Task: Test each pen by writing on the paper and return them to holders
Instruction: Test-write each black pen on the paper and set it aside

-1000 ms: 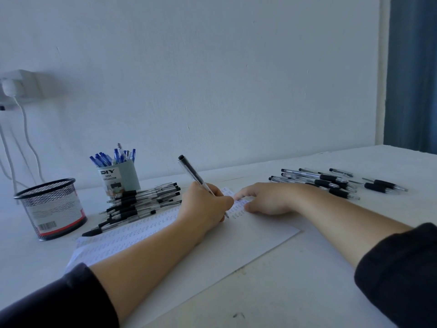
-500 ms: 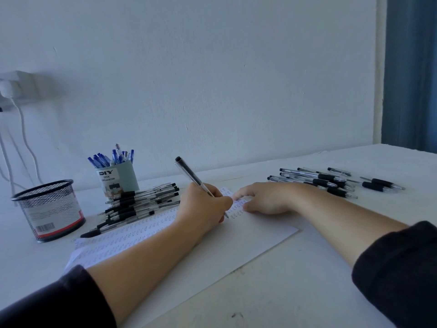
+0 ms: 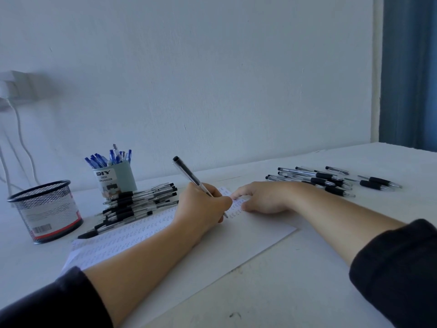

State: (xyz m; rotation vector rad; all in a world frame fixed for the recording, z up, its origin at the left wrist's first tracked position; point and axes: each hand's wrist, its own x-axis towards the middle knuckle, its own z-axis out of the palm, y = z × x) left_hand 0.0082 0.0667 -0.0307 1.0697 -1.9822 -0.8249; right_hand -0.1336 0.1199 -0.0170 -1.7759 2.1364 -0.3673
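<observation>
My left hand (image 3: 201,204) grips a clear black-capped pen (image 3: 189,175), its tip down on the white paper (image 3: 236,245), which carries rows of small marks. My right hand (image 3: 262,197) rests on the paper's far edge, fingers loosely curled, holding it flat. A pile of black pens (image 3: 139,202) lies on the paper's left end. Another group of black pens (image 3: 331,179) lies loose on the table at the right. A pale green holder (image 3: 115,178) holds several blue pens. A black mesh holder (image 3: 47,209) stands at far left.
The white table (image 3: 307,292) ends at a white wall behind. A socket with white cables (image 3: 19,129) hangs on the wall at the left. A blue curtain (image 3: 409,72) hangs at the right.
The view has shifted very slightly; the pen's top end has wobbled a little as my left hand writes. My right hand has stayed on the paper.
</observation>
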